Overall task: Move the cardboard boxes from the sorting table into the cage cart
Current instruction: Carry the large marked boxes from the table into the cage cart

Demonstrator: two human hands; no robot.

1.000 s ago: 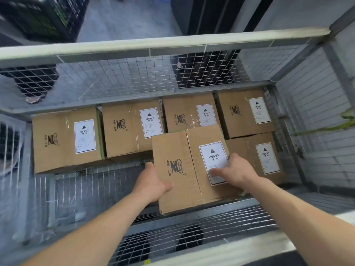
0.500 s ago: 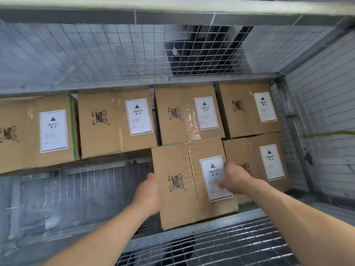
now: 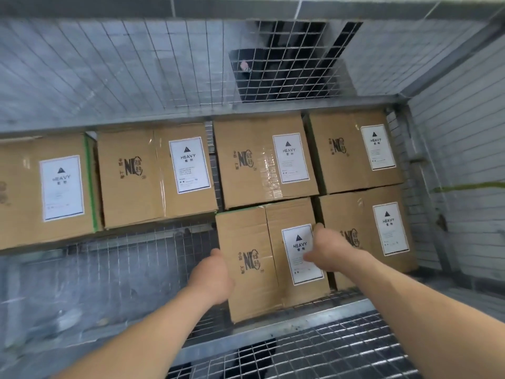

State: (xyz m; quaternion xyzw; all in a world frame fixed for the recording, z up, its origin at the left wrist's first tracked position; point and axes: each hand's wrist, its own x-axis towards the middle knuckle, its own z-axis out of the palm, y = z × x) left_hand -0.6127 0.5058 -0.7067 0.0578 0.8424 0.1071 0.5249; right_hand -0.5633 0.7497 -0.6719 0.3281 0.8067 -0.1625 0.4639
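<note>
I look down into the wire cage cart (image 3: 136,72). A brown cardboard box (image 3: 246,233) with a white HEAVY label lies on the cart's mesh floor (image 3: 109,272), snug against the back row and beside another box (image 3: 363,228) on its right. My left hand (image 3: 211,277) holds the box's left side, thumb along the top edge, fingers hidden. Across the label and the right edge lies my right hand (image 3: 328,250), fingers curled into the gap between the two boxes.
Several matching boxes line the back wall, among them the far-left box (image 3: 21,187), the second box (image 3: 131,173) and the third box (image 3: 246,160). Bare mesh floor shows at the near left. A metal front rail (image 3: 273,326) crosses below the held box; mesh wall (image 3: 451,160) on the right.
The box has gone down and further in, from tilted above the front rail to flat on the floor against the back row. Both hands went with it and my view dropped closer.
</note>
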